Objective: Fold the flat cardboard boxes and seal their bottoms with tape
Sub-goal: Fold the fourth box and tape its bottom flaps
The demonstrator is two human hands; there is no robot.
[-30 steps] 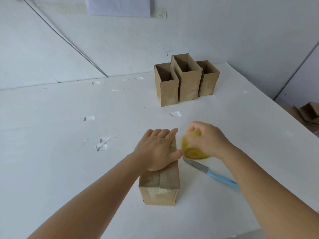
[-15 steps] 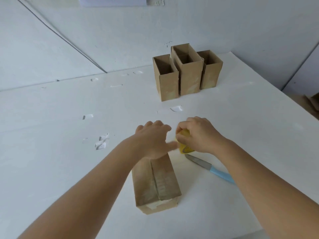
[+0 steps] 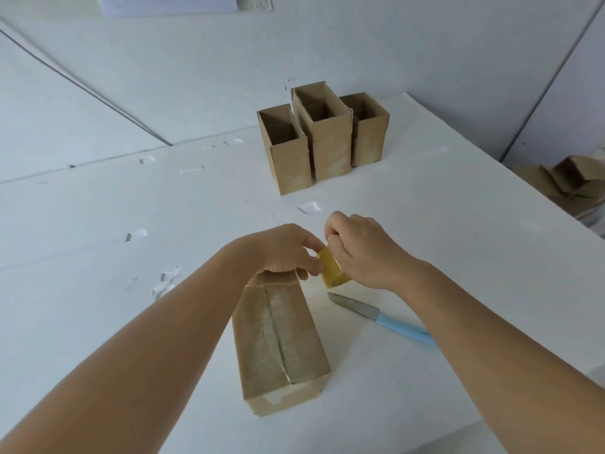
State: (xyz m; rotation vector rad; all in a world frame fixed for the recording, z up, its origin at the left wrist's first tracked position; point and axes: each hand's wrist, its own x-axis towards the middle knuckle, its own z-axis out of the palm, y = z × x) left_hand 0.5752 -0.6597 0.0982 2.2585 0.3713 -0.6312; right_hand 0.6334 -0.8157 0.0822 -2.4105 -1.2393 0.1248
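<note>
Box under work (image 3: 278,342) lies near the near edge of the table (image 3: 82,257), sealed bottom face up, long axis running away from the viewer; a strip of clear tape already covers the centre seam and wraps over the near end. Step in hand, as judged: finishing the seal at the far end of this box. Left hand (image 3: 284,250) rests on the far end of the box, fingers curled down over that edge, thumb out toward the tape roll (image 3: 332,270). Right hand (image 3: 360,250) grips the yellowish roll just right of the box's far end, fingers closed round it; whether the tape is cut cannot be told. Blue-handled knife (image 3: 386,319) lies on the table right of the box, under the right forearm, untouched. Next move probably calls for pulling the strip taut over the far edge, pressing it down, then severing it; the knife is near for that. Versus half a second ago: box sits at much the same spot, the left hand has slid toward the far edge, and the roll is tipped more upright in the right hand. Farther off, toward the far right corner, three finished boxes (image 3: 327,139) stand open end up, touching side by side. Beyond the right edge, more cardboard (image 3: 569,181).
</note>
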